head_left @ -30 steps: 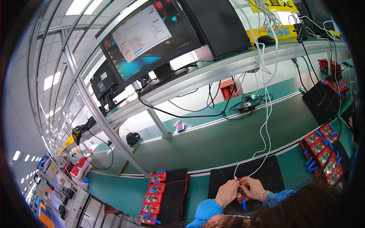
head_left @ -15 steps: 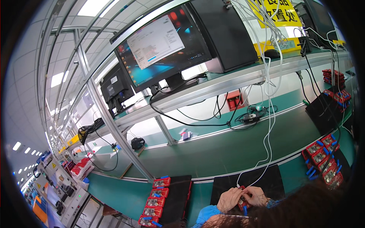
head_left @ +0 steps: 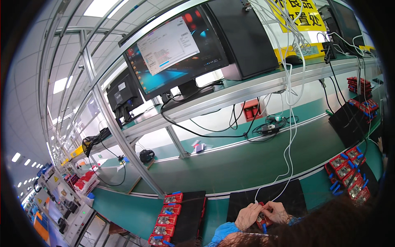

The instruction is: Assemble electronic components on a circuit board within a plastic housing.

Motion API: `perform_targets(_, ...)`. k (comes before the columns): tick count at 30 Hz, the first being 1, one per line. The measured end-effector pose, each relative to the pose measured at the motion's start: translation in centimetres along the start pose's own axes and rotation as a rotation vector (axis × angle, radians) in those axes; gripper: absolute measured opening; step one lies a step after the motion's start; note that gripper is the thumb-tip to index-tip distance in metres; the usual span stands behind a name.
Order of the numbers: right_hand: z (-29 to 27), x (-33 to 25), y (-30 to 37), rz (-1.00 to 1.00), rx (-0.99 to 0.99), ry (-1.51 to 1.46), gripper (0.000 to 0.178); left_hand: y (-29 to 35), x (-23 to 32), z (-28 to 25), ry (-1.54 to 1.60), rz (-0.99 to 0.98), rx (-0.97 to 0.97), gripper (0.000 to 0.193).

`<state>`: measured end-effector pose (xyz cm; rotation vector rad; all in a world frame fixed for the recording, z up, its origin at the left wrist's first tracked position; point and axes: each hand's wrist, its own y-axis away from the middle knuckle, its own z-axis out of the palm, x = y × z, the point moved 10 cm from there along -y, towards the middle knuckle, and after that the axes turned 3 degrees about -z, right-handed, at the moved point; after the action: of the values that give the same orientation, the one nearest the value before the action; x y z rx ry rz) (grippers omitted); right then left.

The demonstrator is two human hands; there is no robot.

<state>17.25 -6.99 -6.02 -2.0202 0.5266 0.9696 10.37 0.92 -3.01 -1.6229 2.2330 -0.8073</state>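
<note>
On a black mat (head_left: 294,195), both of my hands are closed around a small circuit board in a red holder (head_left: 261,222). My left hand (head_left: 247,216) grips its left side. From the right, my right hand (head_left: 276,213) has thumb and forefinger pinched at the top of it. A white cable (head_left: 257,201) reaches the holder's far end, and its plug is partly hidden by my fingers. At the near end sticks out a blue piece (head_left: 264,227). Dark hair covers part of the view near my right forearm.
Left stands a row of red-held boards (head_left: 166,220) on a black mat; more red-held boards (head_left: 349,175) lie right. Above, a shelf (head_left: 247,95) carries a monitor (head_left: 175,51) and black computer case (head_left: 242,39). White cables (head_left: 291,140) hang down. What looks like another person's hand (head_left: 379,144) shows far right.
The view has shifted very slightly. Both hands stay at the red-held board with almost the same grip. What looks like another person's hand has appeared at the right edge.
</note>
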Motion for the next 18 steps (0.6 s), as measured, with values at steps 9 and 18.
perform_targets(9, 0.1, 0.3, -0.3, 0.11, -0.042, -0.048, 0.013, 0.0, -0.2, 0.2, -0.018, -0.074, -0.063, 0.011)
perform_targets(18, 0.2, 0.6, -0.3, 0.015, -0.037, 0.003, 0.015, -0.4, -0.3, 0.2, 0.025, -0.096, -0.113, 0.016)
